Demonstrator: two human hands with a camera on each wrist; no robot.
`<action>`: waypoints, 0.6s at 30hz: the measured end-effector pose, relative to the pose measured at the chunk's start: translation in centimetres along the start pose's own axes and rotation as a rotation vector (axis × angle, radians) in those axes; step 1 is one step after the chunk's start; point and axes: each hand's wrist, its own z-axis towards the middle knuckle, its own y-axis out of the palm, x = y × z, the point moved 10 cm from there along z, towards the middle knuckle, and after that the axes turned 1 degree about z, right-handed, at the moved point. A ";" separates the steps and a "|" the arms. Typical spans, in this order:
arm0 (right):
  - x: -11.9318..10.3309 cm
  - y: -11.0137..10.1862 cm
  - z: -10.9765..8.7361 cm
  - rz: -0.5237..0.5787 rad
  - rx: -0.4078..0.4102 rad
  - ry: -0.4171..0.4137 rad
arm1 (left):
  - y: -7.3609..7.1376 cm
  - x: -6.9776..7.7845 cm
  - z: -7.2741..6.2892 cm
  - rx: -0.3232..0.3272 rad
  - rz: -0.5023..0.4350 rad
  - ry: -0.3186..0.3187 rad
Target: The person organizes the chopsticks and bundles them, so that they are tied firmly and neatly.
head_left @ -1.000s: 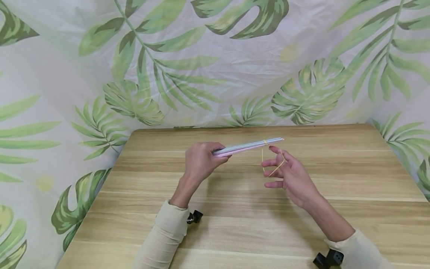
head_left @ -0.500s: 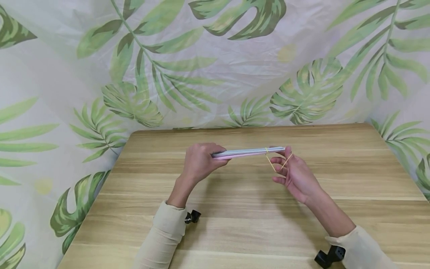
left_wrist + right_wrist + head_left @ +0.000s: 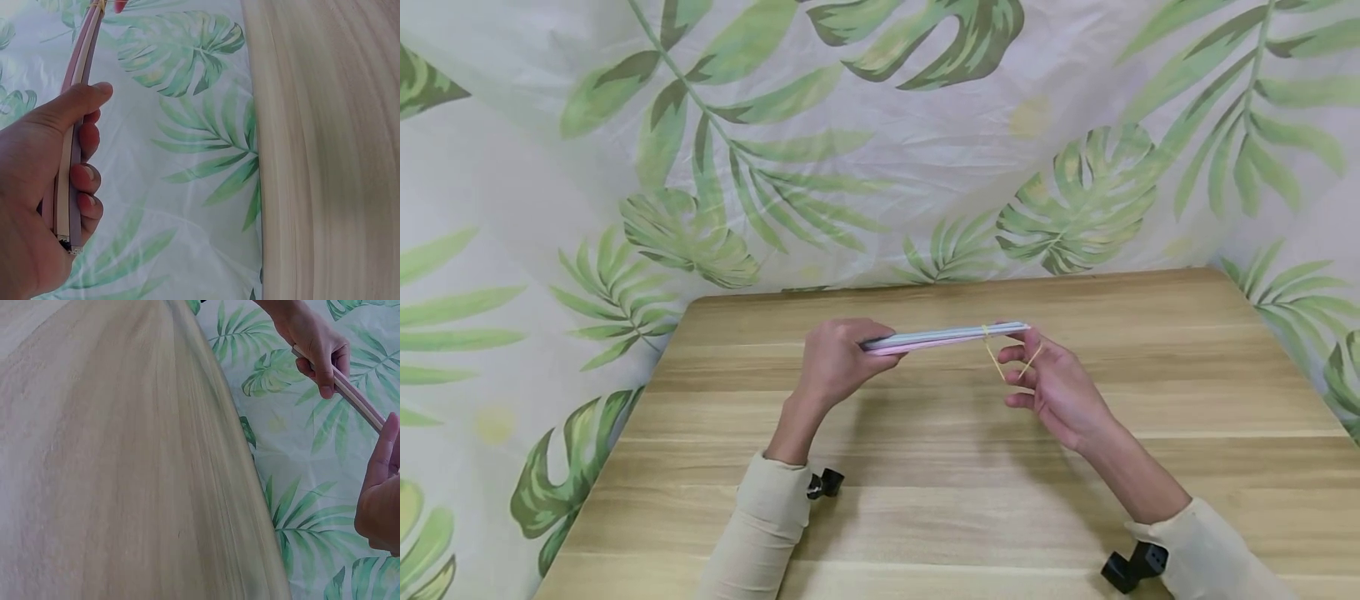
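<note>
My left grip (image 3: pixel 835 358) is curled firmly round one end of a bundle of thin pastel sticks (image 3: pixel 934 337), pale blue above and pink below; the bundle lies nearly level in the air over the wood-grain surface (image 3: pixel 917 508); my right grip (image 3: pixel 1056 385) pinches the far tip between thumb and index finger; a yellow rubber band (image 3: pixel 994 357) circles the bundle near that tip, its loop drawn down round my right fingers; leaf-printed cloth (image 3: pixel 820 208) hangs behind.
</note>
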 end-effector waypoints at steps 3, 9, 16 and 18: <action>-0.3 0.0 0.0 -0.059 0.003 -0.027 | -0.3 -0.2 -0.1 0.007 -0.018 0.008; -0.8 0.1 0.1 -0.133 -0.009 -0.072 | -0.6 -0.5 -0.2 0.008 -0.049 0.013; -1.5 0.0 0.2 -0.225 -0.078 -0.118 | -0.5 -0.6 -0.1 -0.006 -0.085 0.024; -1.7 -0.1 0.1 -0.259 -0.101 -0.131 | -0.6 -0.6 0.0 -0.009 -0.103 0.027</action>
